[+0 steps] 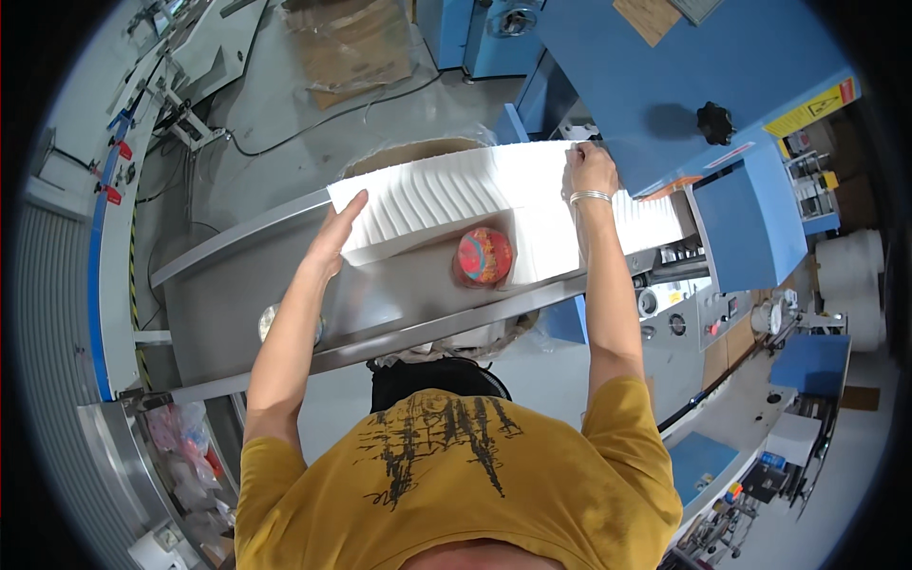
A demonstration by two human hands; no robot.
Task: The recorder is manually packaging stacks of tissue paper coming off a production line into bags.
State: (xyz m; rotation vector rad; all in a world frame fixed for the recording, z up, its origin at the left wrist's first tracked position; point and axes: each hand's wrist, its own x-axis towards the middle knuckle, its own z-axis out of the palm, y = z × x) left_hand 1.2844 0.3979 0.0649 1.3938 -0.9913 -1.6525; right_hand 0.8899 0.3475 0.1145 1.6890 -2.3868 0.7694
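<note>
A long block of white sheets (442, 195) with a rippled face lies across a metal trough (389, 296) in front of me. My left hand (334, 233) is at its left end, thumb up along the end and the other fingers partly hidden. My right hand (593, 173), with bracelets at the wrist, is closed over the far edge towards the right; what its fingertips pinch is hidden. Close to the near side of the white sheets stands a round red tape roll or tub with a colourful top (484, 257). A second round, pale item (277, 324) is half covered by my left forearm.
A blue machine (655, 95) with a black knob (715, 123) rises beyond the trough's right end. An open cardboard box (418, 152) stands behind the trough. Wrapped cardboard (356, 47) and a black cable (328, 123) lie on the floor. Plastic bags (185, 442) fill a bin at lower left.
</note>
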